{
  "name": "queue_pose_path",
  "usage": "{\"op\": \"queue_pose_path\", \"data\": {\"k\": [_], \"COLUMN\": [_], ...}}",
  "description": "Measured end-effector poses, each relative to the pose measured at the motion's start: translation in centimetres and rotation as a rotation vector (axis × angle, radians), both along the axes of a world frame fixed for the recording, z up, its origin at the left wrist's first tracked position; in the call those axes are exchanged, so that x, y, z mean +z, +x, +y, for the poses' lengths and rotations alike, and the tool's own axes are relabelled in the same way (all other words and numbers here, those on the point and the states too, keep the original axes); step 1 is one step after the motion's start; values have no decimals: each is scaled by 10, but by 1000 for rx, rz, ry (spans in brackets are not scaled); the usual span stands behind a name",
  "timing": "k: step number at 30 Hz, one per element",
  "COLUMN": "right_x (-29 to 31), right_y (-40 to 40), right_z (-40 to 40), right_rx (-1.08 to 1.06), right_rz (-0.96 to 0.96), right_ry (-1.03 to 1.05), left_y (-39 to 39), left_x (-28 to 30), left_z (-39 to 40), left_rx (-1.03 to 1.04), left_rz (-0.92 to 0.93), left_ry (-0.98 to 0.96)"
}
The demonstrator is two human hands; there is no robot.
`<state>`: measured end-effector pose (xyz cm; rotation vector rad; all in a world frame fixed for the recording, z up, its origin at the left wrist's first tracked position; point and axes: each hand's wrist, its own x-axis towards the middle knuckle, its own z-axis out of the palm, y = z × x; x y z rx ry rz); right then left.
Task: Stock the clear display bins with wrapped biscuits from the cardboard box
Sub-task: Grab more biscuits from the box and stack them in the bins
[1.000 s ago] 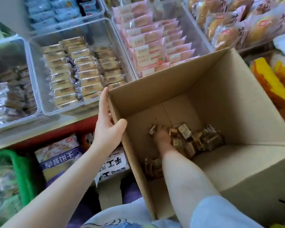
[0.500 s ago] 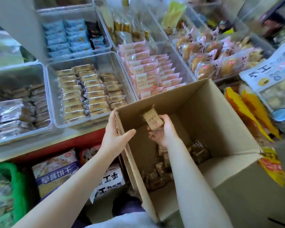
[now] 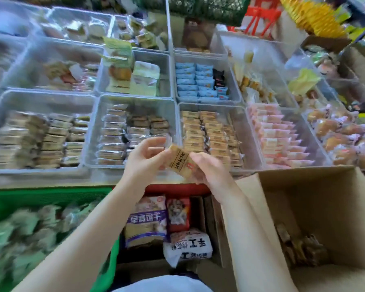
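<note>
So right now both hands are on one wrapped biscuit pack, held up in the air just in front of the clear display bins. The left hand has its fingers curled round the pack's upper-left end, and the right hand has it pinched at the lower-right end, so neither grip is spread. The pack sits between the two hands, tilted, with its long axis running diagonally from upper left to lower right.

Taking that pack as the landmark: the bin of tan biscuit packs is directly behind it and a bit to the right, and those packs look like the same kind, so I'd guess that's where it goes. Their long sides run left-right across the bin, so the pack probably needs a small turn to line up. The bin of darker packs is behind it to the left. The cardboard box is below and to the right of it, with a small pile of packs left in the bottom.

The right hand looks nearer to the tan bin, so it's likely the one to place it. The picture is pretty blurry toward the left side, so I can't read much there.
</note>
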<state>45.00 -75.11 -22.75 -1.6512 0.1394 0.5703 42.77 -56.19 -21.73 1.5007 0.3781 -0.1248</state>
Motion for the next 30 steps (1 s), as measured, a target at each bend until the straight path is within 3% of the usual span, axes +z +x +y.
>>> {"op": "queue_pose_path", "data": {"k": [5,8,10,14,16,22,30], "right_x": [-9,-32,-44,-59,-74,-115,-137], "right_y": [25,55,79,122,143,182,179], "right_z": [148,230,282,381,421,504,555], "right_rx": [160,106,83,153,179,261,538], "right_rz": [-152,-242,-308,-378,-405,-403,-228], "right_ry": [-213,-284,-316,-379,-428,-575,-648], "left_y": [7,18,24,23,20,21,22], "left_x": [-28,-67,-93,-141,-155,-156,-154], "left_z": [156,257,319,390,396,396,397], "left_rx": [102,263,258,-15,-128,-138,-136], "left_rz": [23,9,94,230,249,236,228], "left_ry": [102,515,832,1164,1187,1194,1170]}}
